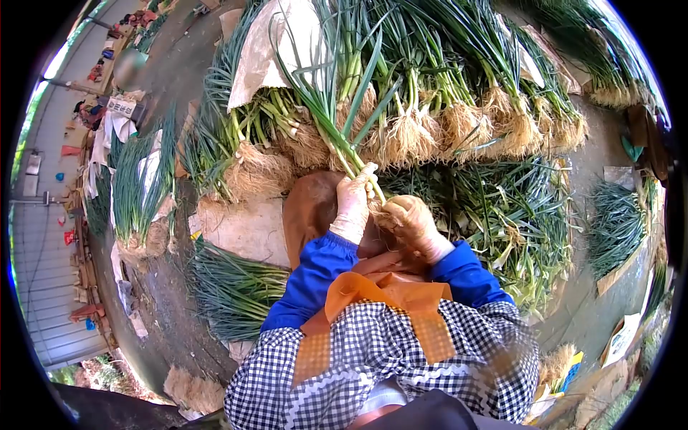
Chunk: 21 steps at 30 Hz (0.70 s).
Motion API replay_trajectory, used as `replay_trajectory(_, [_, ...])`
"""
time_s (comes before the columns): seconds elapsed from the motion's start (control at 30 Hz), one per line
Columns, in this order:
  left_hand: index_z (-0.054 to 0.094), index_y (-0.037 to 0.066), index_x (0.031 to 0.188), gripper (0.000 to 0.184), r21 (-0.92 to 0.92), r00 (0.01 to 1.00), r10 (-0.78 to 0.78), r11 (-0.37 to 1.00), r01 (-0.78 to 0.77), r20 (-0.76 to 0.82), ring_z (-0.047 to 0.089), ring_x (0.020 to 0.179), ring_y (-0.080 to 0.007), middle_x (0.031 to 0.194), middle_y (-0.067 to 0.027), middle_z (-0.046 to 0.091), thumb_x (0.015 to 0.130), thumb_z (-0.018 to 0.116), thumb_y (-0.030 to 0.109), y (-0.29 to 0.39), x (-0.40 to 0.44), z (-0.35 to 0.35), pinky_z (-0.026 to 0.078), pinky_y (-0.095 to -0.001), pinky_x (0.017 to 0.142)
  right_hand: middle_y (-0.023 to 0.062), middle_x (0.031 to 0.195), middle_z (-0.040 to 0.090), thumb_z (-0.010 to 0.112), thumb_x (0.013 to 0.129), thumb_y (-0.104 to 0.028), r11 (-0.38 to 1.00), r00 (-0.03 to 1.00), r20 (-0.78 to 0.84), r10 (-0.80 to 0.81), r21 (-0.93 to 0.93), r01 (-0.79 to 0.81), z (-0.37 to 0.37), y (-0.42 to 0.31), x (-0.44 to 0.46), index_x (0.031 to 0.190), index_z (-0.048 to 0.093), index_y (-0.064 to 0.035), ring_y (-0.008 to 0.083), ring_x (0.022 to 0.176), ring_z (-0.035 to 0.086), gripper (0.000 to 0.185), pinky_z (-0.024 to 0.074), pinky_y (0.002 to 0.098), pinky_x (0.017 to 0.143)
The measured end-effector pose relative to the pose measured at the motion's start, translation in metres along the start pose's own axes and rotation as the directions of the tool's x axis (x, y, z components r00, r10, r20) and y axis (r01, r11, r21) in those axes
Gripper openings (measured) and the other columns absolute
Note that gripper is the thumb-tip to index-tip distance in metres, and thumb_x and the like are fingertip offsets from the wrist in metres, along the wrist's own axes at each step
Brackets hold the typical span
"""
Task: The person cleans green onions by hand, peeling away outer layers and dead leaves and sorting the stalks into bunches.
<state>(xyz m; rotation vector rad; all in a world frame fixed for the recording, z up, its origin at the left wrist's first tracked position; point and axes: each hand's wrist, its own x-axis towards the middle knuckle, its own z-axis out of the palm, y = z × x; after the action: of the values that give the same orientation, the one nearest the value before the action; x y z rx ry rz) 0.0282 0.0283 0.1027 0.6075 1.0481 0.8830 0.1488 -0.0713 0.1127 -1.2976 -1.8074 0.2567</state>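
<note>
My left hand (352,202), in a pale glove, is closed around the stems of some long green onions (335,136). Their leaves reach up and to the left over the bundles. My right hand (410,219), also gloved, is closed at the root end of the same stalks, close to my left hand and a little lower. Just beyond my hands, bundles of green onions (408,132) lie in a row with their pale roots toward me. A white sheet (276,50) partly covers the leaves at the upper left of the row.
Loose green leaves (509,215) are heaped to the right. Trimmed green onions (236,287) lie at the lower left beside a pale sack (247,228). Another bundle (143,193) stands farther left, and more greens (615,226) lie at the far right.
</note>
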Motion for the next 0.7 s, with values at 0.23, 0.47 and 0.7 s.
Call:
replay_trajectory(0.23, [0.060, 0.002, 0.088, 0.015, -0.189, 0.994, -0.110, 0.976, 0.108, -0.001, 0.040, 0.046, -0.0032, 0.064, 0.0009, 0.052, 0.083, 0.065, 0.015, 0.016, -0.004, 0.012, 0.031, -0.0168, 0.039, 0.0064, 0.084, 0.059, 0.065, 0.069, -0.015, 0.983, 0.981, -0.187, -0.051, -0.182, 0.017, 0.015, 0.014, -0.011, 0.089, 0.058, -0.0109, 0.0273, 0.073, 0.058, 0.021, 0.0487, 0.0374, 0.063])
replay_trajectory(0.47, [0.056, 0.006, 0.076, 0.015, -0.241, 0.999, 0.029, 0.970, -0.025, 0.014, 0.039, 0.042, -0.0038, 0.058, 0.0038, 0.048, 0.079, 0.068, 0.014, 0.034, 0.010, 0.000, 0.029, -0.0169, 0.036, 0.0099, 0.066, 0.060, 0.058, 0.074, -0.018, 0.847, 0.602, 0.598, 0.530, -0.410, -0.338, -0.011, 0.049, -0.055, 0.090, 0.064, -0.0137, 0.0267, 0.069, 0.062, 0.018, 0.0496, 0.0397, 0.057])
replay_trajectory(0.7, [0.059, 0.006, 0.085, 0.015, -0.207, 0.987, -0.121, 0.968, 0.140, 0.101, 0.039, 0.044, -0.0039, 0.060, 0.0036, 0.049, 0.082, 0.066, 0.019, 0.018, 0.007, 0.015, 0.033, -0.0175, 0.038, 0.0062, 0.084, 0.061, 0.060, 0.072, -0.011, 0.983, 0.996, 0.085, -0.010, -0.181, 0.025, -0.003, 0.010, 0.011, 0.090, 0.063, -0.0092, 0.0263, 0.075, 0.059, 0.019, 0.0490, 0.0357, 0.065])
